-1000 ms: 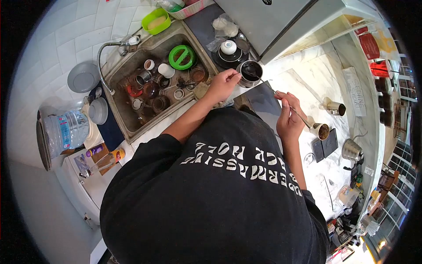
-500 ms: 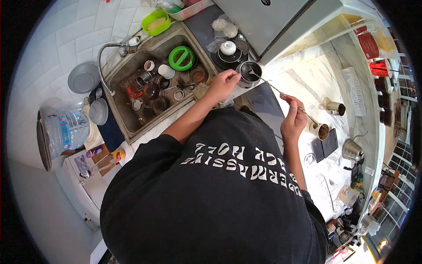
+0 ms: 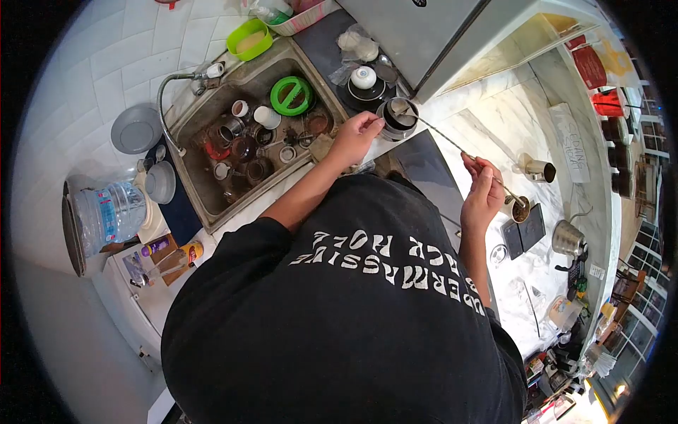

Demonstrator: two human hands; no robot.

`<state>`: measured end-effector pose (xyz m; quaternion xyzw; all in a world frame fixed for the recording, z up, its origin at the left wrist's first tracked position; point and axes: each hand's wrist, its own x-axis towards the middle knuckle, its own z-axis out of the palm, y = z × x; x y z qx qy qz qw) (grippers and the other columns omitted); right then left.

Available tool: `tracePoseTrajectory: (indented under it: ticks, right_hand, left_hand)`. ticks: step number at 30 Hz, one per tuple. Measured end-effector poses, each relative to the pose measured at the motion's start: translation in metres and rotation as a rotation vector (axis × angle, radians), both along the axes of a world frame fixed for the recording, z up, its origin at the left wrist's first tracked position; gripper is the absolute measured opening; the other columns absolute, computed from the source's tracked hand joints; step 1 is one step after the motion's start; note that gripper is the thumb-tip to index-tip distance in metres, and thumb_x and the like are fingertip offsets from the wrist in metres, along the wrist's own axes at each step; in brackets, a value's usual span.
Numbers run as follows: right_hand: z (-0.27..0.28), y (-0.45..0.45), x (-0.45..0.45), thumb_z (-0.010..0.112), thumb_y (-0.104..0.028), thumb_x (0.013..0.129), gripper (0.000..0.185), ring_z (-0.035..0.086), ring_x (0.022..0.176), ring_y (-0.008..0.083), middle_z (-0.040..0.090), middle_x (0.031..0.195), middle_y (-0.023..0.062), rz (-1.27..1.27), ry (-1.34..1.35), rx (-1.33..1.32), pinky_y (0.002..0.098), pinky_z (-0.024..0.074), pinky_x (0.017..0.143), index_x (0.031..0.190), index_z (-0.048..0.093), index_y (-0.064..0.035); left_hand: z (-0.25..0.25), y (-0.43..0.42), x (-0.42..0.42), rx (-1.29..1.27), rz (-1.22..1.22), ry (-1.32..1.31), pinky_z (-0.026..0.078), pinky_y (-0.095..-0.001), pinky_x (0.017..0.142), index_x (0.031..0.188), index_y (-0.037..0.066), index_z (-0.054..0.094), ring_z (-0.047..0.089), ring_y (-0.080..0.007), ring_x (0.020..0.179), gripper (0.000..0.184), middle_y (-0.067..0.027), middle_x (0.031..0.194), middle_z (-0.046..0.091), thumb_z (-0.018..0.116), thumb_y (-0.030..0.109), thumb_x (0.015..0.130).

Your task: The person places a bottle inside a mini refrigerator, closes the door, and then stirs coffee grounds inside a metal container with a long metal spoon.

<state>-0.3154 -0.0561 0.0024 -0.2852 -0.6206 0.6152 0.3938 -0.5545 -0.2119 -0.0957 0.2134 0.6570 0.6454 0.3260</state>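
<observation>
My right hand [image 3: 482,194] is closed around the thin handle of a long bar spoon [image 3: 445,138]. One end of the spoon is over a round metal cup with a dark inside [image 3: 400,128]. Its other end reaches a small cup of brown, grainy contents [image 3: 520,212]. My left hand [image 3: 359,138] has its fingers pinched at the near left rim of the metal cup. Whatever lies between those fingertips is too small to make out for certain.
On the left, the sink [image 3: 205,205] holds several dirty cups, jars and a green round strainer-like lid [image 3: 291,95]. A black scale [image 3: 522,232], a metal pitcher [image 3: 540,170] and a kettle [image 3: 567,239] stand on the right counter. A white-knobbed black lid [image 3: 364,79] sits behind the metal cup.
My right hand has moved slightly right and down with the bar spoon. A pale grey shape now shows at the metal cup's mouth. My left hand has stayed almost in place.
</observation>
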Motion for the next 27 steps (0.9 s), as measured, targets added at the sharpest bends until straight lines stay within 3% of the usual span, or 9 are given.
tracePoseTrajectory:
  ticks: [3, 12, 27]
  right_hand:
    - [0.001, 0.001, 0.001, 0.043, -0.016, 0.115, 0.032, 0.073, 0.114, 0.0305, 0.072, 0.116, 0.0195, 0.033, 0.06, -0.012, 0.0432, 0.0557, 0.106, 0.12, 0.064, 0.0082]
    - [0.002, 0.001, 0.001, 0.043, -0.016, 0.115, 0.032, 0.073, 0.113, 0.0308, 0.072, 0.116, 0.0182, 0.028, 0.053, 0.0, 0.0427, 0.0562, 0.105, 0.121, 0.064, 0.007]
    - [0.003, -0.003, 0.012, 0.041, -0.019, 0.116, 0.034, 0.072, 0.117, 0.0351, 0.072, 0.115, 0.0205, 0.049, 0.149, -0.078, 0.046, 0.0564, 0.105, 0.123, 0.061, 0.0069]
  left_hand:
    - [0.004, -0.003, 0.0, -0.107, 0.029, 0.148, 0.05, -0.0269, 0.077, 0.109, 0.002, 0.071, 0.06, -0.0086, 0.081, 0.022, -0.0014, 0.091, 0.069, 0.069, 0.023, 0.103]
    - [0.012, -0.011, 0.003, -0.007, 0.124, 0.06, 0.048, -0.0259, 0.075, 0.115, 0.003, 0.065, 0.057, -0.0068, 0.083, 0.022, 0.0, 0.088, 0.064, 0.071, 0.018, 0.102]
    - [0.005, -0.041, 0.028, 0.012, 0.19, 0.172, 0.048, -0.0266, 0.075, 0.123, 0.003, 0.061, 0.057, -0.0082, 0.082, 0.028, -0.0002, 0.089, 0.062, 0.071, 0.015, 0.101]
